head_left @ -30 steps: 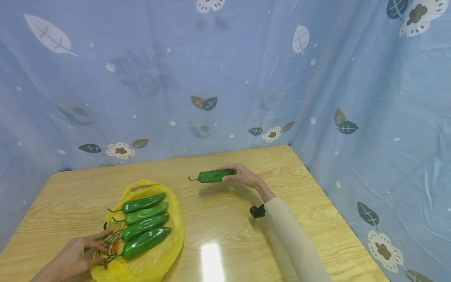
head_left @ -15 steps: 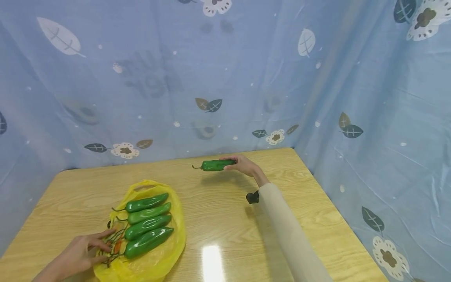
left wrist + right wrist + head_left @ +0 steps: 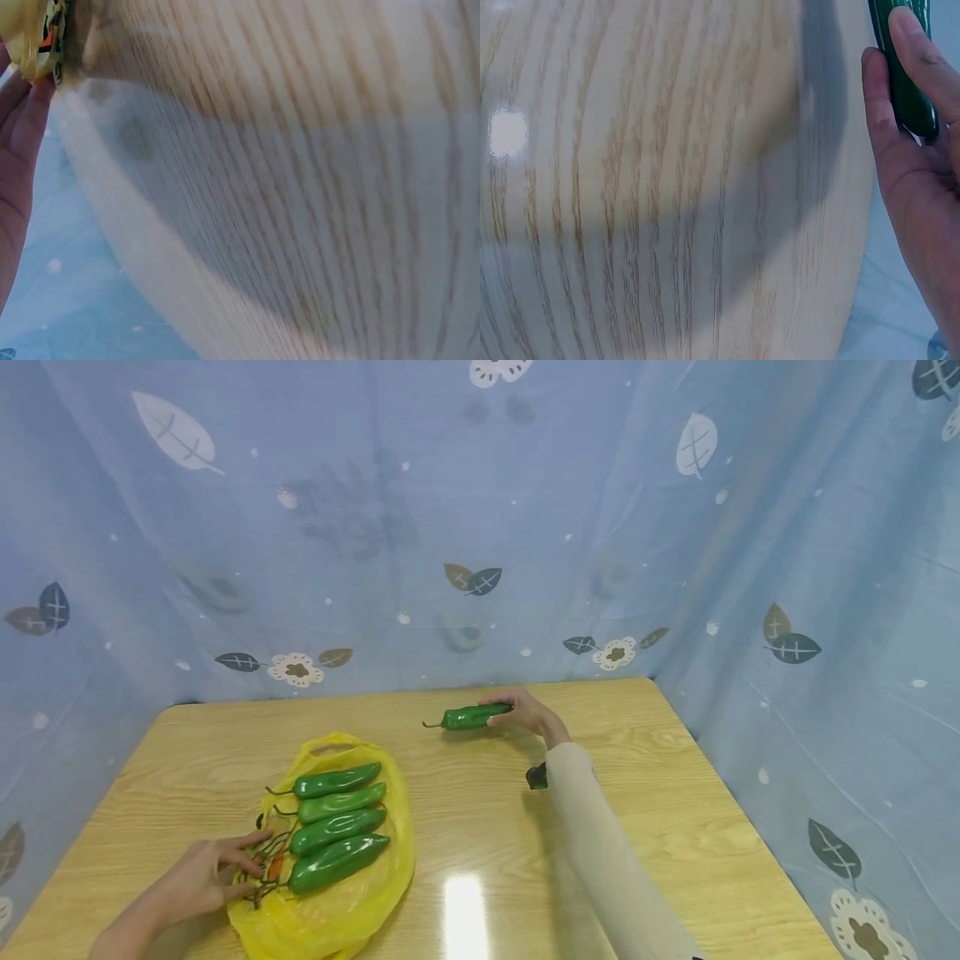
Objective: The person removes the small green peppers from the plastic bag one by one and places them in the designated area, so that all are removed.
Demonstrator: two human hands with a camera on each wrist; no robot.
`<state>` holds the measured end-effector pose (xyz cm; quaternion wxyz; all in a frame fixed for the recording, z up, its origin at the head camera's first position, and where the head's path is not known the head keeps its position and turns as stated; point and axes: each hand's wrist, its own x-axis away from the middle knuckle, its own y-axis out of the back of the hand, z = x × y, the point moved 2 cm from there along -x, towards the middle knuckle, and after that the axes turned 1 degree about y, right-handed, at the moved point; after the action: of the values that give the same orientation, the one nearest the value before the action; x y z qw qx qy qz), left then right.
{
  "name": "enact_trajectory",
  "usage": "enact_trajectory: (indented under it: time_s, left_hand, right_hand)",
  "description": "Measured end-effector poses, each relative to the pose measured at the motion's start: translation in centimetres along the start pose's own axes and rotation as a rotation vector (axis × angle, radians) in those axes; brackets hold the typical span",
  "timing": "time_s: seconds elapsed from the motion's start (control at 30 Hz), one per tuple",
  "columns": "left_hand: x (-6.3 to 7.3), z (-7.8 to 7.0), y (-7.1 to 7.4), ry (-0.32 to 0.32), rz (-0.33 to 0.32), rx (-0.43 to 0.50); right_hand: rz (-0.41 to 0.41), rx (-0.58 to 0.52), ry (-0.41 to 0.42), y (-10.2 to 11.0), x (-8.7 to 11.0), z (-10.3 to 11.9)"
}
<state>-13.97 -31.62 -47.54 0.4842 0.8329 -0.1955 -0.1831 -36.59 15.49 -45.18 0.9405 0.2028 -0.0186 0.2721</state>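
Observation:
My right hand (image 3: 525,712) grips a long green pepper (image 3: 467,718) by its right end, low over the back middle of the table, its thin stem pointing left. In the right wrist view the same pepper (image 3: 907,82) lies between thumb and fingers. At the front left, a yellow plastic bag (image 3: 397,860) lies spread, with several green peppers (image 3: 341,862) side by side on it, stems to the left. My left hand (image 3: 202,877) holds the bag's left edge, fingertips at its printed part beside the stems. The left wrist view shows fingers (image 3: 26,124) at the yellow edge.
The wooden table (image 3: 480,802) runs back to a blue patterned curtain (image 3: 360,527), which also hangs along the right side. A dark device (image 3: 536,776) is on the right wrist. Light glares off the table (image 3: 463,910) near the front.
My right hand has carried its pepper slightly farther back and down toward the table. My left hand keeps its place at the bag. The head view has swung a little left.

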Motion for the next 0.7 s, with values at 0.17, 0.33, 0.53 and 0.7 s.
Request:
enact_trajectory:
  time_s: [0.17, 0.33, 0.53, 0.7]
  left_hand:
    - [-0.1, 0.1, 0.0, -0.014, -0.009, 0.021]
    - [0.0, 0.1, 0.0, -0.006, 0.000, 0.039]
    - [0.0, 0.2, 0.0, -0.007, 0.019, 0.039]
    - [-0.1, 0.2, 0.0, -0.018, 0.024, 0.043]
  right_hand:
    - [-0.003, 0.020, -0.031, -0.6, 0.0, -0.1]
    - [-0.020, 0.054, -0.013, -1.1, -0.5, -0.6]
    - [-0.010, 0.118, 0.045, -1.5, -1.1, -1.3]
    - [0.002, 0.134, 0.070, -1.6, -1.3, -1.6]
